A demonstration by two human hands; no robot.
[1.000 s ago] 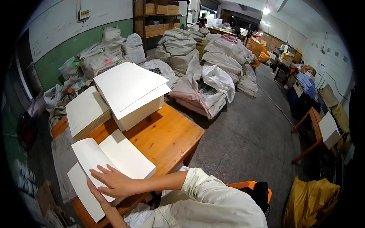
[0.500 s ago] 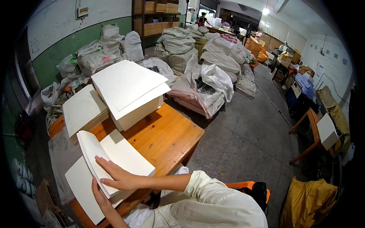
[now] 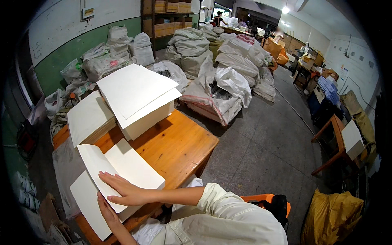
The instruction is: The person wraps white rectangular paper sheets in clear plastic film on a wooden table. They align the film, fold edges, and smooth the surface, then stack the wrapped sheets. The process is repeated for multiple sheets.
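We look down from head height at an orange-brown wooden desk (image 3: 179,143) in a warehouse. At its near left corner lies a small stack of large cream-white paper sheets (image 3: 130,165), and the top sheet (image 3: 96,167) is bent up and over along its left side, mid-fold. Our right hand (image 3: 124,192) lies flat on that sheet, fingers spread and open, pressing down rather than gripping. Our left hand (image 3: 105,208) rests just beside it at the desk's near edge, fingers extended along the lower flap of paper; it seems open too, though we cannot tell whether the thumb pinches the edge. To do the fold well, in our judgement, the corners should be aligned before any pressure goes on, and the flat palm should then sweep outward from the middle so the crease runs straight. Toward the far left corner sits a lower pile of cream paper (image 3: 87,118), and beside it, along the far edge, a tall thick block of white sheets (image 3: 141,102) with loose sheets fanned on top. Beyond the desk, bulging white and grey sacks (image 3: 228,81) crowd the concrete floor (image 3: 265,147).
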